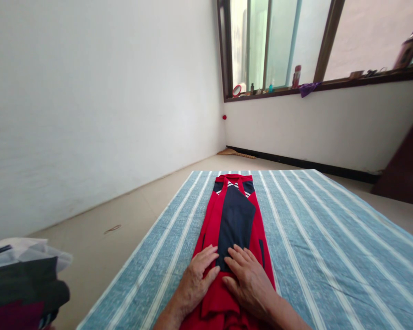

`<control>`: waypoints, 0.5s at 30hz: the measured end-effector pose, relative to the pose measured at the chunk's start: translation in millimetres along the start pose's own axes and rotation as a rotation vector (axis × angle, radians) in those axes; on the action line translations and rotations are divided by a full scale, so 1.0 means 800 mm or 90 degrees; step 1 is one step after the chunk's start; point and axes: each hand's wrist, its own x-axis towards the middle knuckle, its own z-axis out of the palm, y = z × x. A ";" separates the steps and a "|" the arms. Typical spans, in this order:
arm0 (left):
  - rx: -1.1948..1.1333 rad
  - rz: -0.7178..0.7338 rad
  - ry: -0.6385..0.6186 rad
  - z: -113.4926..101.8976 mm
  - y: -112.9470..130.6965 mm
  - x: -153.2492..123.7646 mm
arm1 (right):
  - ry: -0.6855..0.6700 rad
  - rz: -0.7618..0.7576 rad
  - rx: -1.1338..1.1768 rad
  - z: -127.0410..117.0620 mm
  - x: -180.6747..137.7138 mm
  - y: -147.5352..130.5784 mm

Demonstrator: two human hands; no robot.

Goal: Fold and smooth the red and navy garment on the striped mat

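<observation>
No legible text, label, brand, number or sign appears in the head view. The red and navy garment [234,215] carries white stripe markings near its collar only; no lettering is discernible on it. The bottles on the window sill [330,85], including a red container [297,75], possibly bear printed labels, but they are too small and distant to read. The folded clothes pile [20,284] at lower left shows no readable print.

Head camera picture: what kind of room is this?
Probably a plain room in a home: a striped sheet spread flat under a red garment, bottles along the windowsill, and folded clothes piled nearby.
</observation>
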 end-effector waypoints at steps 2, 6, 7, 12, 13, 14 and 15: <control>0.000 -0.003 -0.003 0.000 0.000 0.000 | 0.000 0.000 0.000 0.000 0.000 0.000; -0.001 -0.006 -0.004 0.000 0.000 0.000 | -0.001 0.000 0.002 0.000 0.000 0.000; -0.002 -0.006 -0.004 0.000 0.000 -0.001 | -0.001 0.000 0.002 0.000 0.000 0.000; -0.001 -0.008 -0.003 0.002 -0.001 -0.001 | 0.005 -0.001 0.006 0.002 0.000 0.001; -0.001 -0.007 -0.001 0.002 -0.001 -0.001 | 0.008 -0.002 0.007 0.003 0.000 0.001; 0.000 -0.005 0.001 0.002 -0.002 -0.001 | 0.009 -0.003 0.008 0.003 0.000 0.001; 0.000 -0.004 0.003 0.002 -0.002 -0.001 | 0.011 -0.003 0.008 0.003 0.000 0.001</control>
